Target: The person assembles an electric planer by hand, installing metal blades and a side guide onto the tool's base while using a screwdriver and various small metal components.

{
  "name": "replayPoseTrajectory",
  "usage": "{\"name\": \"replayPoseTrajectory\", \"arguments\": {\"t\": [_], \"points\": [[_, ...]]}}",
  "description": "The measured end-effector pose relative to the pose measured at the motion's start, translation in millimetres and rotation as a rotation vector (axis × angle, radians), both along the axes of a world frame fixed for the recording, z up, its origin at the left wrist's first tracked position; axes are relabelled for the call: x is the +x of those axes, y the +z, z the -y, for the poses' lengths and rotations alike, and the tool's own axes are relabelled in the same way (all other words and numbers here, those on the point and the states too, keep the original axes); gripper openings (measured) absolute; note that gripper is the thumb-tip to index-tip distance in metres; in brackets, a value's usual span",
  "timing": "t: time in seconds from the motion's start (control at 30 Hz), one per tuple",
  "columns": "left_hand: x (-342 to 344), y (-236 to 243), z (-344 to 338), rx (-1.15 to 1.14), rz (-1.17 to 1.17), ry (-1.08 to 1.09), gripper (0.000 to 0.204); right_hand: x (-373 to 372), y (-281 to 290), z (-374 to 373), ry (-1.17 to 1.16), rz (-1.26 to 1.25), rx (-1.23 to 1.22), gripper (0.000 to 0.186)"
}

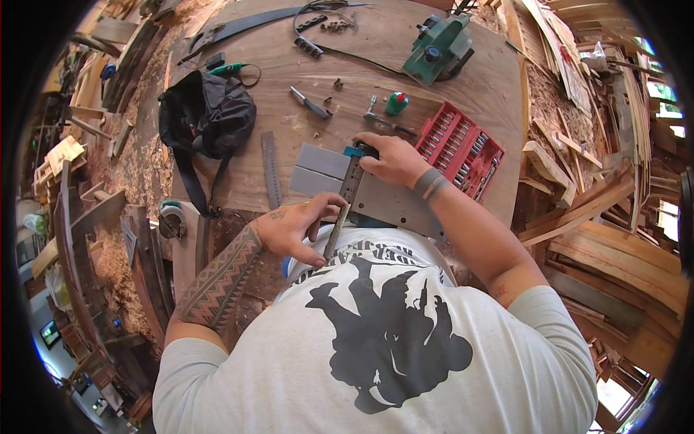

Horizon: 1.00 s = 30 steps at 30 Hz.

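Note:
My right hand (390, 160) is closed on the blue-and-black head (353, 151) of a metal square, set across grey metal plates (315, 178) at the table's near edge. My left hand (296, 228) curls its fingers and thumb round the lower part of the square's steel blade (350, 184), close to my shirt. Left of the plates lies a steel ruler (270, 166). Just beyond my right hand are a slim hand tool (390, 124), a small green bottle with red cap (396, 103) and an open red socket-bit case (455, 148).
The wooden table (289, 65) carries a black bag (202, 116), a green power planer (437, 50), a screwdriver (311, 103), small fittings, a cable and a long dark strap (253, 29). A tape measure (172, 220) sits at lower left. Timber pieces (607, 267) and shavings surround the table.

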<state>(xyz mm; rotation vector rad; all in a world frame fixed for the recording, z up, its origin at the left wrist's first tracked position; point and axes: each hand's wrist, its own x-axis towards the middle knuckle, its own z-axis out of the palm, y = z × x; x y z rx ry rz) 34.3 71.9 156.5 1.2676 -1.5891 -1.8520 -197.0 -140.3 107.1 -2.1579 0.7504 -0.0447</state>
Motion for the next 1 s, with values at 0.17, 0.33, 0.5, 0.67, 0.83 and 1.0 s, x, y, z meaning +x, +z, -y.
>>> {"name": "replayPoseTrajectory", "arguments": {"t": [0.17, 0.33, 0.5, 0.67, 0.83, 1.0], "points": [[0, 5, 1, 0.004, 0.019, -0.001, 0.126, 0, 1, 1, -0.001, -0.008, 0.018, 0.061], [0, 6, 1, 0.025, 0.020, 0.002, 0.126, 1, -1, 1, 0.001, -0.017, 0.004, 0.060], [-1, 4, 1, 0.014, 0.018, -0.015, 0.127, 1, -4, 2, 0.005, -0.015, 0.002, 0.062], [6, 24, 9, 0.020, 0.109, -0.024, 0.123, 0, -6, 2, 0.002, -0.036, 0.030, 0.064], [16, 36, 29, -0.239, 0.346, 0.029, 0.116, -1, -5, 3, 0.037, 0.046, 0.063, 0.059], [-4, 28, 61, -0.799, 0.706, 0.004, 0.101, 2, 0, 1, -0.035, 0.064, 0.158, 0.057]]}}
